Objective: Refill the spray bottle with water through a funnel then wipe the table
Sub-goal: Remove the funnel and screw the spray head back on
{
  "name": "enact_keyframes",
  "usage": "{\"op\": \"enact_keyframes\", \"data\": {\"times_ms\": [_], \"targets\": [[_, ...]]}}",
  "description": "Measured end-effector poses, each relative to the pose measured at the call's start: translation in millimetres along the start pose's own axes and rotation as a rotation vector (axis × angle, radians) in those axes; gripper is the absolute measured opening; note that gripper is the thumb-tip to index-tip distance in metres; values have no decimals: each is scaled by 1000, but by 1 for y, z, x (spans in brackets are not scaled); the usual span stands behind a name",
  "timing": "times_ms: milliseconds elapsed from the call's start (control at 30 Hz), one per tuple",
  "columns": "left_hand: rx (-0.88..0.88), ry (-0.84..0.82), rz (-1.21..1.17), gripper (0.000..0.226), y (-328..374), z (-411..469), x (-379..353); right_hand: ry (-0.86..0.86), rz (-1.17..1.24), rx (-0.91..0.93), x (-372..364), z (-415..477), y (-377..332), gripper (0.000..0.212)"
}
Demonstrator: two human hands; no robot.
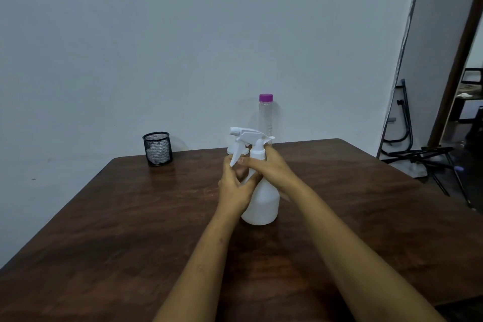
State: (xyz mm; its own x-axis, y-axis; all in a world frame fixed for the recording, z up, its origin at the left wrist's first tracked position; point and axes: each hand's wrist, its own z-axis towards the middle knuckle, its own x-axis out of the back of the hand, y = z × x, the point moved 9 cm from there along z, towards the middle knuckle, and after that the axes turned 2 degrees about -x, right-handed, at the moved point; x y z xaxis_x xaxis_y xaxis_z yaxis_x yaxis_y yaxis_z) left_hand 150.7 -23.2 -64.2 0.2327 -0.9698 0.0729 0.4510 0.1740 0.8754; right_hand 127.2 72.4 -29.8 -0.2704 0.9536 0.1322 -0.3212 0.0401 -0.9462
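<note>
Left hand point(234, 188) and right hand point(271, 167) both grip the spray bottle point(262, 204) near its neck. Probably the opening step: the sprayer head point(248, 136) needs unscrewing next.

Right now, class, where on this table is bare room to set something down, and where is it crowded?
Free: bare table between mesh cup and left hand, and from the right hand to the right edge. Crowded: centre rear, where both hands grip the spray bottle before the purple-capped bottle.
</note>
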Motion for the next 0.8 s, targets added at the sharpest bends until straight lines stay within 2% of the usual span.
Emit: {"op": "enact_keyframes", "data": {"times_ms": [133,300,367,500,567,733,800], "targets": [[24,-27,-40,52,-3,-1,-4,-67,85,61,9,-13,5,26],[62,-32,-63,53,-4,-1,-3,77,90,120,34,-9,4,17],[85,-45,-75,56,-5,-1,-4,53,93,85,35,-4,4,14],[99,-54,-84,48,-4,0,-6,34,-8,14,35,7,5,39],[106,-64,-89,53,-4,0,-8,-3,-19,-14,27,12,4,47],[54,-93,-94,60,1,1,-9,-155,-24,-66,0,17,5,17],[21,-86,-47,58,1,-1,-8,-141,-31,-60,-2,18,4,19]]}}
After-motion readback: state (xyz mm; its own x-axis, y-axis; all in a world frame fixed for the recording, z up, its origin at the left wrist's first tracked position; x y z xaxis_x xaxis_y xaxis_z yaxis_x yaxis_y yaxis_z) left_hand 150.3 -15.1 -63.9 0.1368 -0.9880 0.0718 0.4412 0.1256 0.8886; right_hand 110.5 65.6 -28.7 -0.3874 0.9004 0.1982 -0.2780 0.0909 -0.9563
